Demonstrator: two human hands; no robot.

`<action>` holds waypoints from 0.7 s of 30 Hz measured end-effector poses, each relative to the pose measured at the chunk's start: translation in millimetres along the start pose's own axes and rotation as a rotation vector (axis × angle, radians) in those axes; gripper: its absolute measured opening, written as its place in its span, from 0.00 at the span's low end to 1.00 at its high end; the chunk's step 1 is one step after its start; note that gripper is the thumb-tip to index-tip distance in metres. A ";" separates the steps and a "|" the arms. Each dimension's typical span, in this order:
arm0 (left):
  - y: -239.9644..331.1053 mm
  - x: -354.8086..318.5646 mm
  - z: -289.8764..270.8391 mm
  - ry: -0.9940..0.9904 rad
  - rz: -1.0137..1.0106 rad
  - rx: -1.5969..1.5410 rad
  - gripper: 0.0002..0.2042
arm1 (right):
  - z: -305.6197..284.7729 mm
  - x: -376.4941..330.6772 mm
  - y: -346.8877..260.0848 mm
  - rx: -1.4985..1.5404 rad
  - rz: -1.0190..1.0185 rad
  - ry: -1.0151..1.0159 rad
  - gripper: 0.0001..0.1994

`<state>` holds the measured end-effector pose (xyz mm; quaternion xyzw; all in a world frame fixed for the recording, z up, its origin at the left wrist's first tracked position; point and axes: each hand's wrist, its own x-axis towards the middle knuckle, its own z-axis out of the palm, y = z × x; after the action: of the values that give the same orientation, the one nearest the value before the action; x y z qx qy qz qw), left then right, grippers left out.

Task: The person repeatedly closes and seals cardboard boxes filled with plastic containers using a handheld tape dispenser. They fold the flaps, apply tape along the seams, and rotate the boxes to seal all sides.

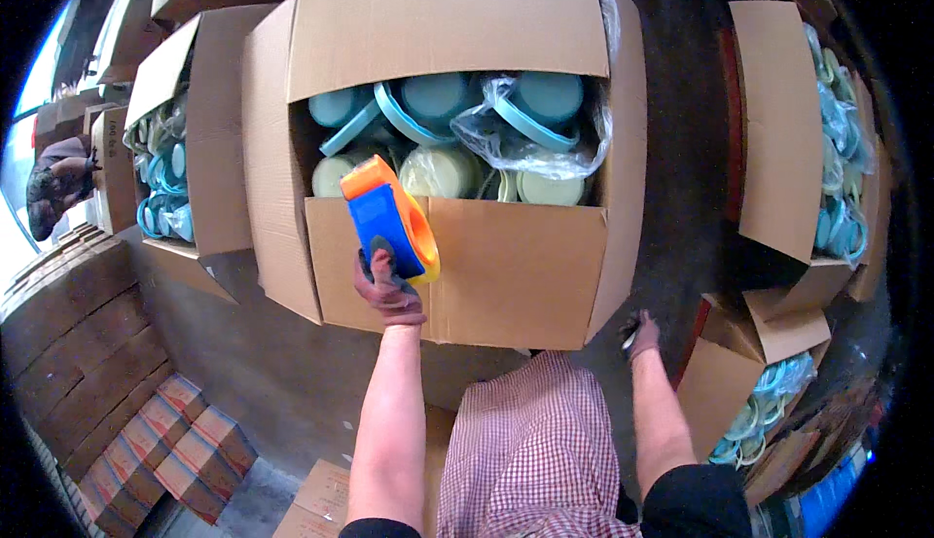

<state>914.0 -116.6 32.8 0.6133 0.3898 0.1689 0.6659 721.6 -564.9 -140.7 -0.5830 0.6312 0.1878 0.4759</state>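
left hand: gloved, fingers closed round grip of tape dispenser; held over near flap of the big cardboard box.
right hand: gloved, low beside box's right near corner, touching nothing clearly; fingers blurred and dark, could not tell if open or curled.
key relation: dispenser sat directly beyond the left fingers, up-frame from them, long axis running away from the body and tilted slightly left; head end hung over the flap's upper left edge, toward the open gap. Left hand far nearer to dispenser and flap; right hand well apart at the corner.
dispenser look: blue body, orange guard and roll side, chunky handheld type; tape strip not visible.
box: top far flap folded down, near flap folded in, gap between left open; round teal and pale green lidded containers inside, some in clear plastic bag.
around: more open cartons of the same goods at left and right, flattened cardboard stack lower left, checked apron at bottom.
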 end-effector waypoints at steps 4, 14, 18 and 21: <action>-1.1 -1.3 11.5 0.006 0.021 -0.004 0.27 | 30.9 -32.3 2.6 1.026 0.285 -0.326 0.13; -10.5 0.6 -13.6 -0.006 0.006 -0.087 0.23 | 46.2 -265.2 -219.9 0.648 -0.321 -0.703 0.23; 3.2 12.9 -55.1 0.117 -0.095 -0.323 0.19 | 209.7 -297.8 -332.6 0.170 -0.220 -1.063 0.11; 43.6 -2.9 -90.5 0.030 -0.285 -0.549 0.29 | 289.4 -243.5 -341.8 -0.066 -0.154 -0.896 0.11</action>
<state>857.4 -48.3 80.2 0.3473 0.4213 0.1817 0.8179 1112.4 -285.3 29.6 -0.5044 0.3117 0.4054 0.6957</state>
